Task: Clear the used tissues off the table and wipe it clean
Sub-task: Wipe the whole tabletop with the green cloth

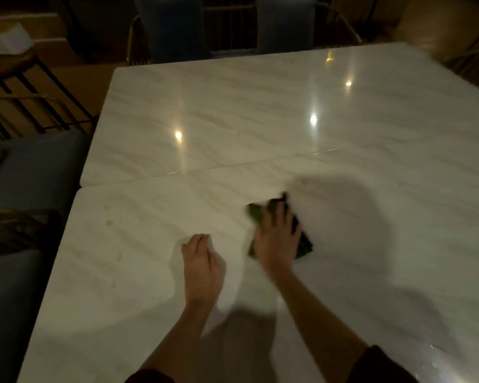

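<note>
Your right hand (275, 239) presses flat, fingers spread, on a dark green cloth (302, 239) near the middle of the glossy marble table (260, 106); soft and limp, it will likely bunch, so keep your palm over its centre. Your left hand (202, 261) curls around something white, seemingly a tissue (210, 241).

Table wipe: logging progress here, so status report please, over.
Right hand flat on dark green cloth, pressing it to the table. Left hand curled around something white, likely tissue. Yellowish stains remain left. Nothing obstructing.
</note>
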